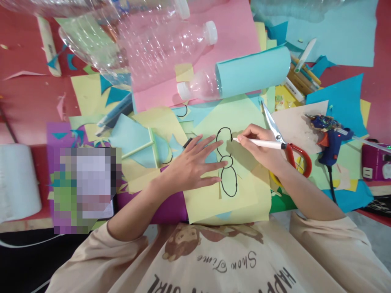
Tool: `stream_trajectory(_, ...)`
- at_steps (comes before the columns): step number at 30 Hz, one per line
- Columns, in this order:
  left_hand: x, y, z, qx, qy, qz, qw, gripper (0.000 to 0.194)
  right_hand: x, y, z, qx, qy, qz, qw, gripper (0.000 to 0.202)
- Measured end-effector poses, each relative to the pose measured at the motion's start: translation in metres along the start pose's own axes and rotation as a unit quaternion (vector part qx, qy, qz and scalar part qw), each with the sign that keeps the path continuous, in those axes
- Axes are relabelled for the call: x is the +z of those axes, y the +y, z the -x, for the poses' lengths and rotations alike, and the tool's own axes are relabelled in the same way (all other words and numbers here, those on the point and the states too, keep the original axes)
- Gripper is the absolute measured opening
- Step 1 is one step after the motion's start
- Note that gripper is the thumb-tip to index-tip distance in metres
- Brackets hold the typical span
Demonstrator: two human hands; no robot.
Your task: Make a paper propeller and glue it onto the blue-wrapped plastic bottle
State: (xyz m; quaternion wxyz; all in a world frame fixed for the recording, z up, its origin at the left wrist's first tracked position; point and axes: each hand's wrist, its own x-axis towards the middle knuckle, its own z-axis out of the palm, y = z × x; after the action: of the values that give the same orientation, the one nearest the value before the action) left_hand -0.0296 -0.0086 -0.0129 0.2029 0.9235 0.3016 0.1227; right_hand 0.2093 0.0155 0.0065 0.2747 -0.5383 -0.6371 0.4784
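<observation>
The right hand point(265, 156) pinches a slim white pen point(262, 143); the left hand point(194, 166) lies flat, holding nothing. On pale green paper point(244, 116), the black-line bow point(229, 162) looks mostly done, its top loop maybe left to close

One head cam, above near side of the drawn-on paper point(244, 162), close range, facing forward and steeply down.

2 hands point(201, 162) point(259, 148), 1 hand-held white marker point(265, 143), 3 drawn loops point(226, 162) mid-view. 1 scissors point(277, 136) at 3 o'clock, 1 glue gun point(331, 142) farther out. 3 white bottle caps point(183, 90) point(211, 32) point(182, 8) around 12.
</observation>
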Motion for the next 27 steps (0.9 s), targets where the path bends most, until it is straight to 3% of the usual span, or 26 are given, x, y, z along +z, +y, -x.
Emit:
stream_trajectory(13, 0.0006, -0.0002, 0.0005, 0.0, 0.003, 0.004, 1.0, 0.036, 0.0004, -0.0032, -0.0004, -0.007, -0.025, 0.024, 0.999, 0.022)
stream_trajectory(27, -0.0003, -0.0002, -0.0003, 0.0, 0.0, 0.002, 1.0, 0.036, 0.0005, -0.0032, 0.0005, 0.015, -0.09, 0.007, 0.996, 0.023)
